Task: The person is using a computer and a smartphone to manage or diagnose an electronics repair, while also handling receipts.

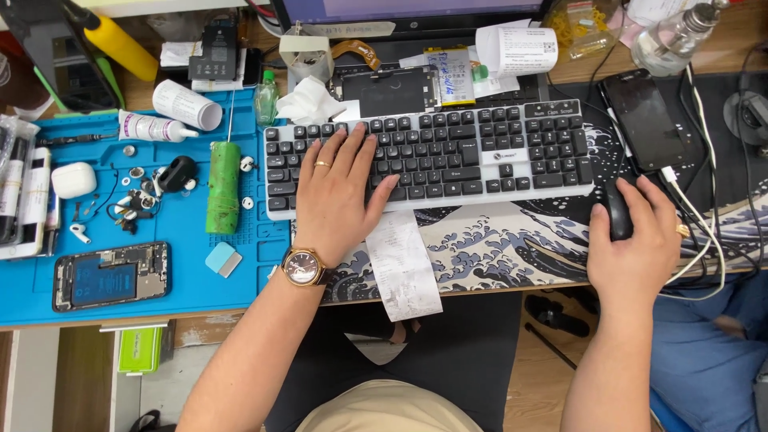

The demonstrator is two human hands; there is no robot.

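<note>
The keyboard (432,156), grey-framed with black keys, lies across the middle of the desk on a wave-patterned desk mat (512,240), and the left hand (336,196) rests flat on its left half, fingers spread and loose over the keys, gripping nothing. At about three o'clock from the keyboard, just off its right end, the right hand (636,240) is cupped over a black mouse (618,210), holding it lightly with the palm on the mat. Done well, this work calls for the left wrist to stay low so the fingers reach keys without sliding the board, and for the mouse to move in small strokes, since the white cables (696,208) and a black phone (644,118) crowd it at one o'clock. A long paper receipt (402,268) hangs over the desk edge at six o'clock from the keyboard, touching its front edge; a careless wrist could drag it off. At nine o'clock lies a blue work mat (192,280) with an opened phone (112,276) and small parts.
</note>
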